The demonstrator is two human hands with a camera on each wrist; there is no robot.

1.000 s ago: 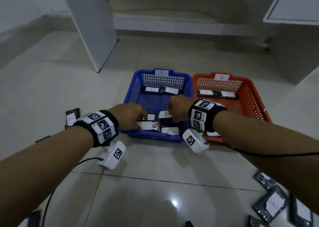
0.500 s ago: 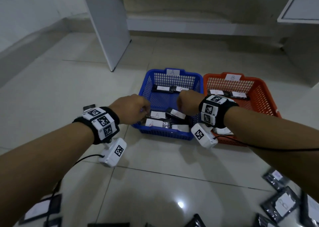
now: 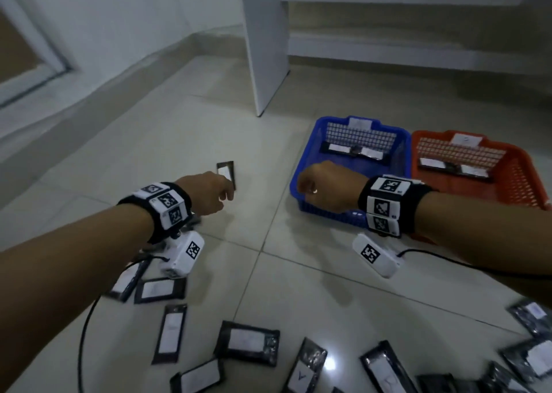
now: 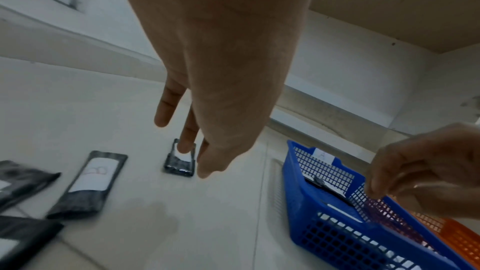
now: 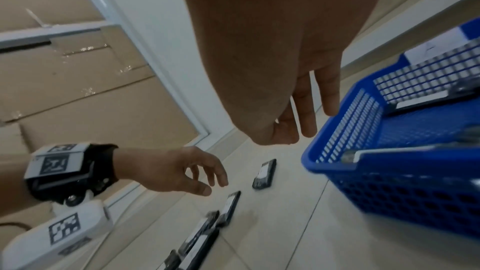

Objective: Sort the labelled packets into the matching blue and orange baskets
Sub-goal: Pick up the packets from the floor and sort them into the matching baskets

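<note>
A lone dark packet (image 3: 226, 172) with a white label lies on the floor left of the blue basket (image 3: 307, 150). My left hand (image 3: 227, 195) hovers just short of it, fingers relaxed and holding nothing; in the left wrist view the fingertips (image 4: 185, 147) hang over that packet (image 4: 179, 162). My right hand (image 3: 301, 183) is empty above the blue basket's near-left corner, fingers hanging loosely (image 5: 307, 128). The orange basket (image 3: 519, 180) stands to the right of the blue one. Labelled packets lie at the back of both baskets.
Several more packets (image 3: 248, 343) lie scattered on the tiles near me, some under my left forearm, one marked B (image 4: 93, 180). A white panel leg (image 3: 264, 49) stands behind the baskets. A wall and a door frame run along the left.
My left hand left the blue basket and swung left toward the lone floor packet. My right hand drew back to the basket's near-left corner. The head view turned left and down.
</note>
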